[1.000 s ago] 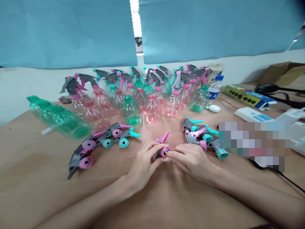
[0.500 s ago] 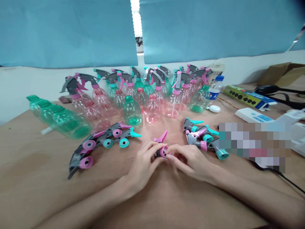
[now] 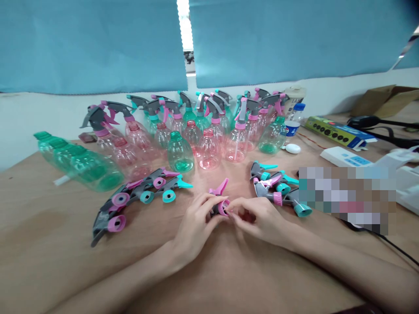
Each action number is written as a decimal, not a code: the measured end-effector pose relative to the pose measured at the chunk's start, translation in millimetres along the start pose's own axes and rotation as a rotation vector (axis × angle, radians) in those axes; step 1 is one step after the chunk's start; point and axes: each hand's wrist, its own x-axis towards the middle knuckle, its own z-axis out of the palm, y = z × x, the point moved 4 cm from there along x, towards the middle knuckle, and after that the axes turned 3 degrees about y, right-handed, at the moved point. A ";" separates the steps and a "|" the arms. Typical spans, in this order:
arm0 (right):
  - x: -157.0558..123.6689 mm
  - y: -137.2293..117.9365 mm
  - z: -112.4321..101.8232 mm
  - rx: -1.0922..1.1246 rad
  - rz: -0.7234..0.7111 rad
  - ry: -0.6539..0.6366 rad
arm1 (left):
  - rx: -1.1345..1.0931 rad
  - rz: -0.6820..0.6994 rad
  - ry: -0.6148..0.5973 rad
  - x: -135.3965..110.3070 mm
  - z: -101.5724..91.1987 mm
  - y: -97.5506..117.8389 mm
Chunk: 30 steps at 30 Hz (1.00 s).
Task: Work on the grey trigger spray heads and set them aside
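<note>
Between the fingers of my left hand [image 3: 195, 224] is a grey and pink trigger spray head [image 3: 224, 208], its pink collar turned toward the right. The fingers of my right hand [image 3: 264, 221] are pinched together at the collar's opening; anything between them is too small or hidden to make out. To the left lie several loose spray heads [image 3: 147, 192] with pink or turquoise collars. More loose spray heads [image 3: 277, 198] lie to the right of my hands. Beyond stand a clear green bottle [image 3: 181, 152] and a clear pink bottle [image 3: 208, 150], both without spray heads.
Several bottles with spray heads fitted [image 3: 214, 113] crowd the back of the table. Green bottles [image 3: 78, 161] lie in a row at the left. At the right are a drink bottle [image 3: 292, 127], a white oval object [image 3: 292, 148], a yellow-blue box [image 3: 337, 132] and a power strip [image 3: 347, 158].
My right fingertips have drawn back slightly from the collar's opening, remaining pinched. My left hand keeps its hold on the spray head. The whole view has shifted a little.
</note>
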 end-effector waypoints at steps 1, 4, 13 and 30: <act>0.2 0.0 -0.1 -0.001 -0.001 0.002 | 0.003 0.002 0.000 -0.2 0.1 -0.4; 0.6 1.3 -0.7 0.001 0.032 0.016 | 0.013 0.023 -0.006 -0.9 0.9 -1.5; 0.8 -6.6 -3.4 -0.135 -0.003 0.106 | 0.046 0.062 0.004 -2.1 0.6 -0.4; -4.0 -7.4 -15.4 -0.319 -0.170 0.260 | 0.011 -0.004 -0.021 -2.0 1.1 -0.7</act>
